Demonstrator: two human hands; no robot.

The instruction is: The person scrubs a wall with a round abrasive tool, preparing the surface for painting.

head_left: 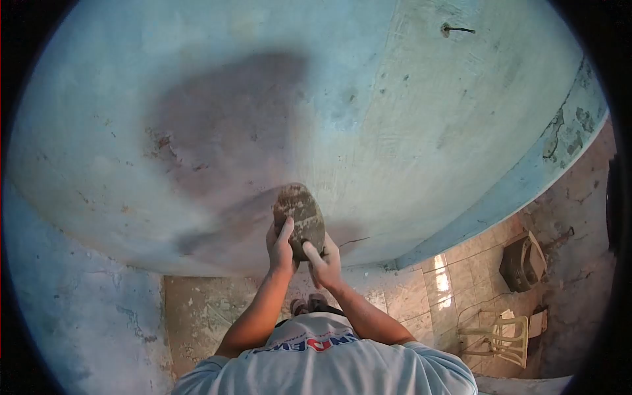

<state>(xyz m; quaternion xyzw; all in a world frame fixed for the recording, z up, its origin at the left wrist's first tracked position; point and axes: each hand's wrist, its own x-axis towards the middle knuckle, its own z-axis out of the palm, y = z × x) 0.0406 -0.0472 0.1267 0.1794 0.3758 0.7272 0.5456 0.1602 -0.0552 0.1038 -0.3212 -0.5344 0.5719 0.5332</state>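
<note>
A brown, worn, oval block [299,214] with pale smears is held up in front of the pale blue wall [349,151]. My left hand [282,245] grips its left edge, with the thumb on the near face. On the lower right side, my right hand [322,263] holds the same block, its thumb pressed on that face. The block's far side and most of my fingertips are hidden. Whether the block touches the wall cannot be made out. A large shadow lies on the wall to the left.
A short wire [457,29] sticks out of the wall at upper right. On the tiled floor [408,296] at right stand a plastic chair [503,336] and a dark box-like object [522,263]. Another blue wall [99,316] rises at left.
</note>
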